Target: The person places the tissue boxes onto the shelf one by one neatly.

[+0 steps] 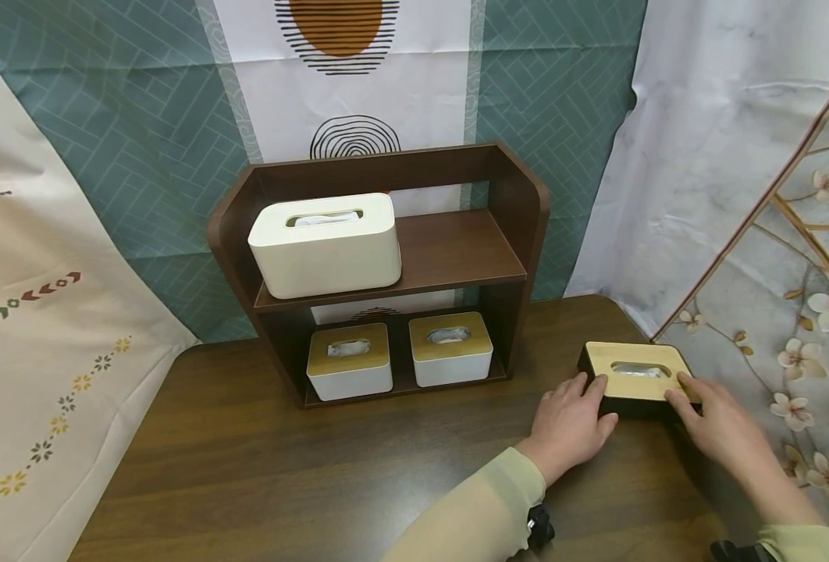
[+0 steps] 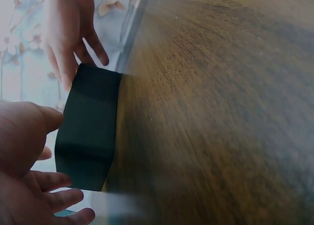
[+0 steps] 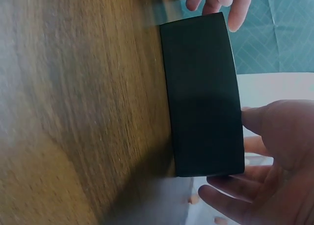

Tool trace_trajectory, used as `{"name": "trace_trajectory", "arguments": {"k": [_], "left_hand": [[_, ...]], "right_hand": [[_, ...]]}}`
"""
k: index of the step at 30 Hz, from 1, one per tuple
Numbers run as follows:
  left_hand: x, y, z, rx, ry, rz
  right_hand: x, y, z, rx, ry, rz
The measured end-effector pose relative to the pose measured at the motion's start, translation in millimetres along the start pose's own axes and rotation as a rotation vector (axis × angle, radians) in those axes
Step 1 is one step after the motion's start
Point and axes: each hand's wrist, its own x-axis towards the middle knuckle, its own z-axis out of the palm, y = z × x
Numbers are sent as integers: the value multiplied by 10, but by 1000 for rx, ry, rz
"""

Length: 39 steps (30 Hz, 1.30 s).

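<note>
A low black tissue box with a light wood lid [image 1: 614, 357] sits on the table at the right, tissue showing in its oval slot. My left hand [image 1: 571, 421] is at its left end, fingertips touching the upper left edge. On the opposite end, my right hand [image 1: 727, 433] has fingertips at the right edge of the lid. In the left wrist view, the left fingers [image 2: 51, 181] are spread and loosely bent beside the end of the box [image 2: 91, 117]. The right wrist view shows the right thumb [image 3: 252, 119] at the top edge, the other fingers beyond the end.
A dark brown two-tier shelf [image 1: 457, 250] stands at the back of the wooden table [image 1: 302, 476]. Its upper tier holds a large cream tissue box [image 1: 330, 261]. Below are two smaller white tissue boxes [image 1: 351, 382] with wood lids. A flowered curtain [image 1: 794, 312] hangs close along the right.
</note>
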Motion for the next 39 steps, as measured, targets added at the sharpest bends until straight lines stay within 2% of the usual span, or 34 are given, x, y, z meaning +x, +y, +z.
{"name": "trace_trajectory", "arguments": {"k": [10,18,24,35,39], "left_hand": [[-52,-60,4,-24,-13,-22],[-79,-81,0,-35,-22,-37],[-82,-121,6,-48,-6,-30],[-103,-193,-8,-122,-4,-31],[-115,-219,-12,-135,3,-31]], "right_hand": [[-40,-79,40,0,-13,-5],[-56,-158,54,-7,13,-17],[-73,-195,53,-6,13,-14],[-136,-250,97,15,48,-54],[-151,-250,84,20,24,-56]]}}
